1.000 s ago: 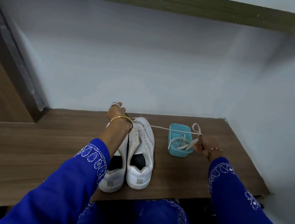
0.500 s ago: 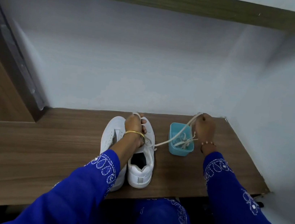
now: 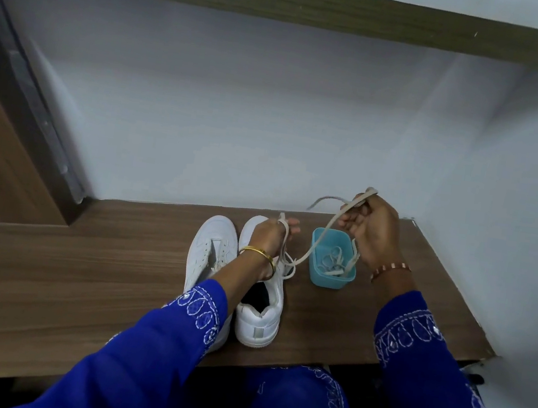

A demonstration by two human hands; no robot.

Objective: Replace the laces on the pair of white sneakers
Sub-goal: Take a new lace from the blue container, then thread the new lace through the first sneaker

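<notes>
Worktop (image 3: 60, 278): left sneaker (image 3: 208, 254), unlaced. Right sneaker (image 3: 258, 320), part-laced; left hand (image 3: 268, 238) grip curled round lace (image 3: 312, 251). Blue tub (image 3: 318, 245) of laces. Right hand (image 3: 372, 232) pinches lace's far end, raised. Step, judged: unlacing or threading, unclear; next: feed next eyelet.

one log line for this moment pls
left hand: pinches lace over right sneaker | right hand: holds lace raised above teal box | left sneaker: unlaced

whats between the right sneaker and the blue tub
In the head view, bare wood, crossed above by the lace sagging from left hand to right hand.
</notes>
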